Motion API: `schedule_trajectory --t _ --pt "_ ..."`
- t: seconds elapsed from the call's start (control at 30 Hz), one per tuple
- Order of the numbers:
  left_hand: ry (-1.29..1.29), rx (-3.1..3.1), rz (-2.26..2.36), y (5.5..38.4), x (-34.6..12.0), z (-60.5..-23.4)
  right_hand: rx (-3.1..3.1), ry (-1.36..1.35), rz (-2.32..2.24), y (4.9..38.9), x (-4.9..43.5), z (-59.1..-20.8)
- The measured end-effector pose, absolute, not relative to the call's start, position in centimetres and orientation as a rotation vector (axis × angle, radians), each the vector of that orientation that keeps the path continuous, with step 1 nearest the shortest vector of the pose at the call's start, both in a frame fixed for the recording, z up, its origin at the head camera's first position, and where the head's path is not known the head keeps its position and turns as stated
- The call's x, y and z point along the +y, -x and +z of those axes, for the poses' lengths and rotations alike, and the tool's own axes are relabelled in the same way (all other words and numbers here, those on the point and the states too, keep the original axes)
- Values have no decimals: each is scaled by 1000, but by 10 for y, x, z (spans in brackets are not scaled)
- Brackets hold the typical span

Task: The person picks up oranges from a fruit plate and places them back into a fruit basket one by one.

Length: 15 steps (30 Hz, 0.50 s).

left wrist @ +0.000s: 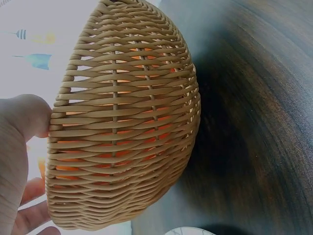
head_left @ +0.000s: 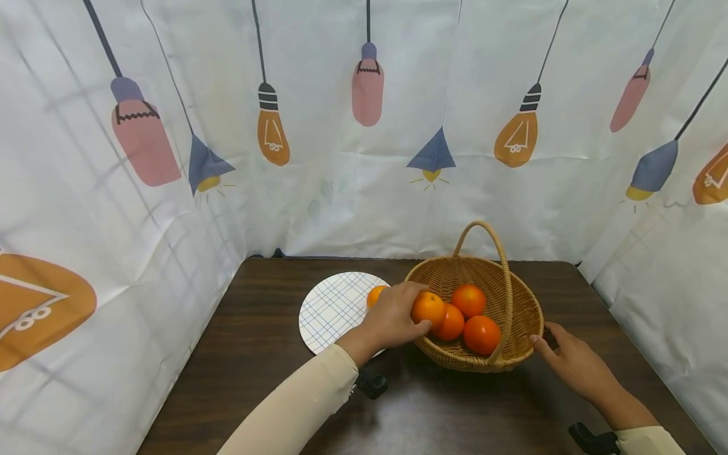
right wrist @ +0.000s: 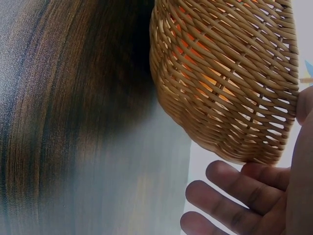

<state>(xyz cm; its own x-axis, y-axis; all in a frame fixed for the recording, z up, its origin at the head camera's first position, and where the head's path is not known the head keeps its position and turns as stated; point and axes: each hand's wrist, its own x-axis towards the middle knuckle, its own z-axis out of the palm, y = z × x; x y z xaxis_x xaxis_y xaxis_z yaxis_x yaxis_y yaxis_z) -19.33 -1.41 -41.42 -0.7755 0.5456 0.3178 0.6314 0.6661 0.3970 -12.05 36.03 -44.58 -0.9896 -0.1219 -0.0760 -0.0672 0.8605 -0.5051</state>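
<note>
My left hand [head_left: 392,317] is over the left rim of a wicker basket [head_left: 455,361], holding an orange [head_left: 428,308] between thumb and fingers. Several round orange-red fruits, one of them nearest the front [head_left: 482,335], lie inside the basket. Another orange [head_left: 375,295] sits on a round white plate [head_left: 327,313] and is partly hidden behind the left hand. At the basket's right side, my right hand [head_left: 582,370] pinches the rim. The right wrist view shows its index finger [right wrist: 266,175] against the weave and the other fingers spread apart.
An arched handle [head_left: 508,297] rises over the basket. Everything stands on a dark wooden table [head_left: 273,385]. White curtains [head_left: 318,208] printed with lamps enclose the table at the back and both sides.
</note>
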Motion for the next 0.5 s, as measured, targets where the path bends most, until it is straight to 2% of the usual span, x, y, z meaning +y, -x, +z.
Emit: schedule_trajectory --t 0.5 --pt "1032 -2633 -776 191 -25 -415 2934 157 -791 120 360 -446"
